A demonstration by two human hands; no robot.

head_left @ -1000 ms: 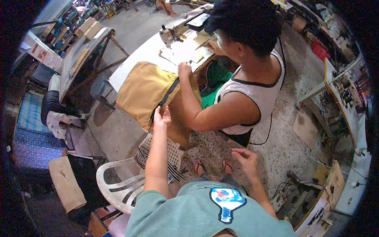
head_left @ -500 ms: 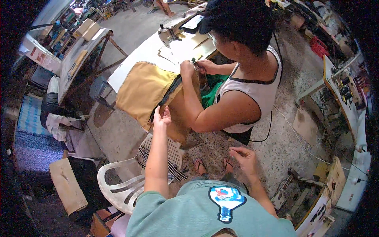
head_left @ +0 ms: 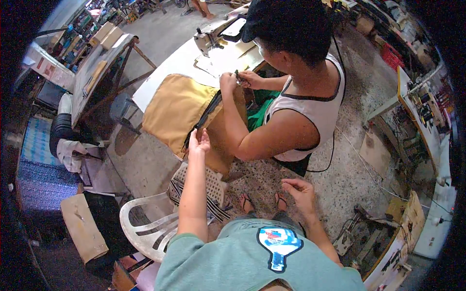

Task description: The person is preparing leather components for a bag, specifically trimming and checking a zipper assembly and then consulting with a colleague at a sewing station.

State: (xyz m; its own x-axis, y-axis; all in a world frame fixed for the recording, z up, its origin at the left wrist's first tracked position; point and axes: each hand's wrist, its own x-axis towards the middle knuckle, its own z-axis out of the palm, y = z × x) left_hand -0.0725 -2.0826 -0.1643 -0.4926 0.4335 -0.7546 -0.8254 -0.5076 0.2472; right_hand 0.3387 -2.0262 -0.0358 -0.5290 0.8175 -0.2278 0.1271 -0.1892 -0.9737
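Ahead of me, a tan fabric piece (head_left: 171, 109) with a black zipper (head_left: 208, 112) along its side drapes over the near edge of a white sewing table (head_left: 160, 68). My left hand (head_left: 199, 141) reaches out, palm up, with curled fingers pinching the zipper's near end. Lower right, my right hand (head_left: 302, 193) hangs in the air above the floor, fingers bent together, with nothing visible in them. A co-worker (head_left: 303, 104) in a white sleeveless top sits at the table. Both of that person's hands (head_left: 238, 81) hold the far end of the zipper and a small dark item.
A sewing machine (head_left: 206, 43) stands on the table. A white plastic chair (head_left: 138, 220) with striped straps (head_left: 213, 206) on it is beside my left arm. At far left is a wooden bench (head_left: 104, 72); a cable (head_left: 361, 162) crosses the floor on the right.
The co-worker's head and hands have shifted slightly to the left. My own hands stay almost where they were.
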